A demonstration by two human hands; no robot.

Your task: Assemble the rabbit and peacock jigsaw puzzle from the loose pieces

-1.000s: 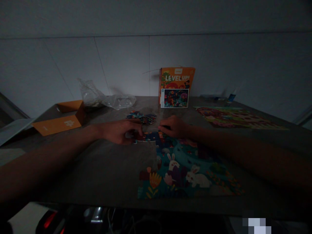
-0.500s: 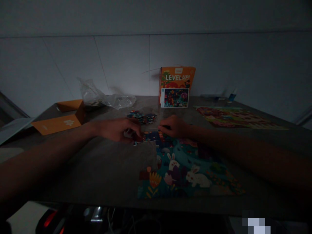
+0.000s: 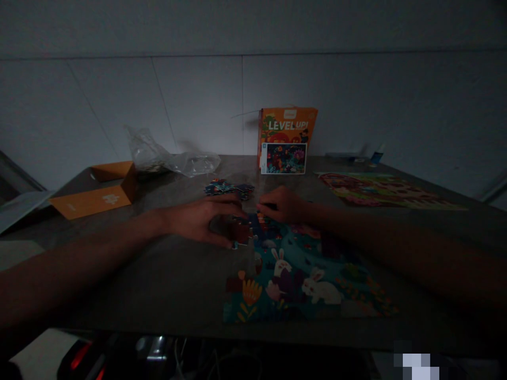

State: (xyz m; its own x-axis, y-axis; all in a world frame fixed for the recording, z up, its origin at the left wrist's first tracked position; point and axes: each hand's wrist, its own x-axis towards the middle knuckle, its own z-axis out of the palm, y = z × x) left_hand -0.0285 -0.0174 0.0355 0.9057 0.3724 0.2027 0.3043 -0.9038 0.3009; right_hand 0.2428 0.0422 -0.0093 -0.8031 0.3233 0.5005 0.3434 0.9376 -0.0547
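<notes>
A partly assembled jigsaw puzzle [image 3: 293, 264] with white rabbits and flowers lies on the table in front of me. At its upper left edge my left hand [image 3: 198, 219] holds a dark puzzle piece [image 3: 242, 233] between thumb and fingers, against the gap in the picture. Whether that is one piece or several joined, I cannot tell. My right hand [image 3: 283, 205] is closed, its fingertips at the puzzle's top edge; what they grip, if anything, is hidden. Just beyond my left fingers sits a pile of loose puzzle pieces [image 3: 227, 188].
An orange box [image 3: 289, 125] stands at the back with a picture card [image 3: 285, 159] leaning on it. Another puzzle [image 3: 388, 192] lies at right. Clear plastic bags [image 3: 194, 163] and an opened orange box part [image 3: 93, 200] are on the left. The table's front edge [image 3: 237, 338] is near me.
My left hand has shifted right and its thumb and fingers are wider apart. The dark pieces under it have moved right and slightly nearer, against the puzzle. My right hand stays put.
</notes>
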